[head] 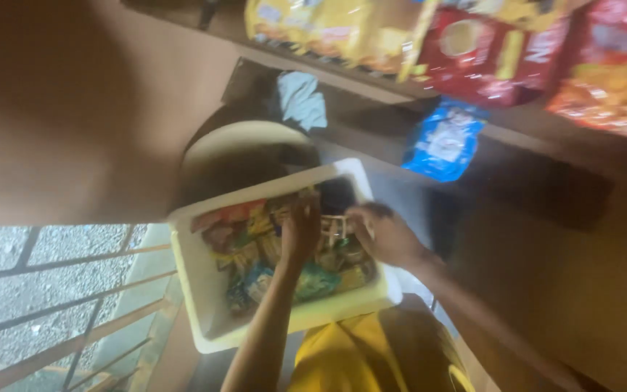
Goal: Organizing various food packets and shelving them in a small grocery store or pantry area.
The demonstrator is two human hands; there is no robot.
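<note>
A white foam box (205, 290) sits in front of me, filled with several small colourful snack packets (255, 254). My left hand (300, 231) reaches down into the box among the packets, fingers curled on them. My right hand (386, 234) is at the right side of the box, pinching a pale bundle of small packets (335, 229) between both hands. The picture is blurred, so the exact grip of each hand is unclear.
Yellow snack bags (328, 29), red bags (495, 51) and a blue bag (444, 141) hang above the box. A round pale stool top (241, 141) stands behind it. A railing (59, 305) and pavement lie at the left. My yellow garment (342, 359) shows below.
</note>
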